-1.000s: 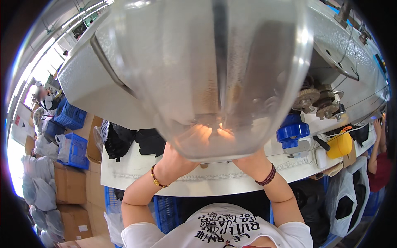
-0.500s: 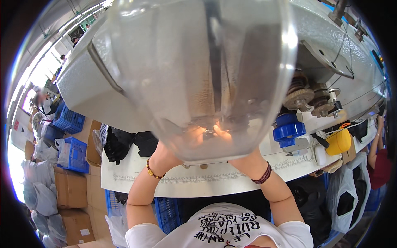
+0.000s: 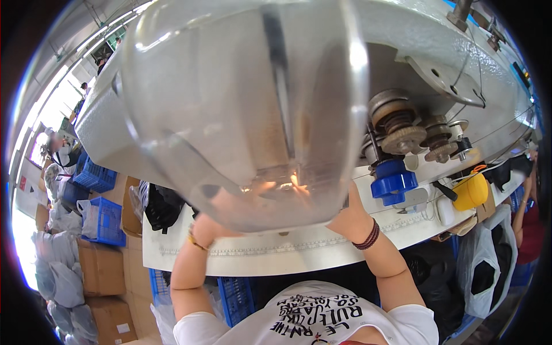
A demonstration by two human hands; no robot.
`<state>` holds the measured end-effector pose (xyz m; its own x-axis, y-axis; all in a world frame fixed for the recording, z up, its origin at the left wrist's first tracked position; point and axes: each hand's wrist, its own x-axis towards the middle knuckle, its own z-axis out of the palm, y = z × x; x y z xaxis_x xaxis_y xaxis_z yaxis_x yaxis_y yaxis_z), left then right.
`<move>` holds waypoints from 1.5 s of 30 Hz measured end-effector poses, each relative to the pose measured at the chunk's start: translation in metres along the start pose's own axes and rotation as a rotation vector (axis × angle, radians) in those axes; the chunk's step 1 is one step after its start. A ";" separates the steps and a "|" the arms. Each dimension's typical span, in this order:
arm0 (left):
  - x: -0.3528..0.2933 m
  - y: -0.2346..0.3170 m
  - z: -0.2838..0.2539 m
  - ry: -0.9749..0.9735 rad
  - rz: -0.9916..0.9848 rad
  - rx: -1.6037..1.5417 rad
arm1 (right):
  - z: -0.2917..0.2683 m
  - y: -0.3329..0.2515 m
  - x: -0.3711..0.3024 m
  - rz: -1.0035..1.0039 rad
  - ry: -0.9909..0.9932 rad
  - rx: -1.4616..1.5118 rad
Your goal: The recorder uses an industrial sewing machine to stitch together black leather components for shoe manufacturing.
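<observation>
A large industrial sewing machine point(image 3: 109, 132) fills the upper view, with a cloudy clear plastic shield point(image 3: 241, 103) hanging in front of its needle area. My left hand point(image 3: 208, 227) reaches under the left side of the shield. From the other side my right hand point(image 3: 349, 217) comes in, its fingertips near the lit needle area. The shield blurs the fingers of both hands, so what they hold or touch cannot be made out. A dark edge of something shows beside my right hand. Below lies the white table point(image 3: 270, 256) with a ruler strip along its front.
Tension dials point(image 3: 402, 135) and a blue knob point(image 3: 394, 183) sit right of the shield. Farther right stands a yellow container point(image 3: 470, 194). Black cloth pieces point(image 3: 163, 206) lie at the table's left. Blue crates point(image 3: 106, 221) and cardboard boxes point(image 3: 102, 267) stand on the floor; another person's arm point(image 3: 520, 215) shows far right.
My left hand has moved left and slightly down, away from the right one. My right hand has stayed nearly in place. The shield and machine appear shifted left in view.
</observation>
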<state>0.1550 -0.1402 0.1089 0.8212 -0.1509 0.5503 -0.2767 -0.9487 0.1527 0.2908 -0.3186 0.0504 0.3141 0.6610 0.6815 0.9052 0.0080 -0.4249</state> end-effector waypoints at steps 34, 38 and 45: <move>0.002 0.056 0.025 0.043 -0.063 0.450 | -0.009 0.035 0.001 0.154 -0.138 0.595; 0.009 0.054 0.030 0.109 -0.070 0.470 | -0.009 0.030 0.001 0.202 -0.102 0.681; 0.009 0.054 0.028 0.083 -0.013 0.518 | -0.014 0.024 0.007 0.372 -0.108 0.795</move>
<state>0.1612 -0.2002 0.0992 0.7748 -0.1352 0.6175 0.0340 -0.9665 -0.2543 0.3193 -0.3242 0.0535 0.4831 0.7918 0.3736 0.2700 0.2712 -0.9239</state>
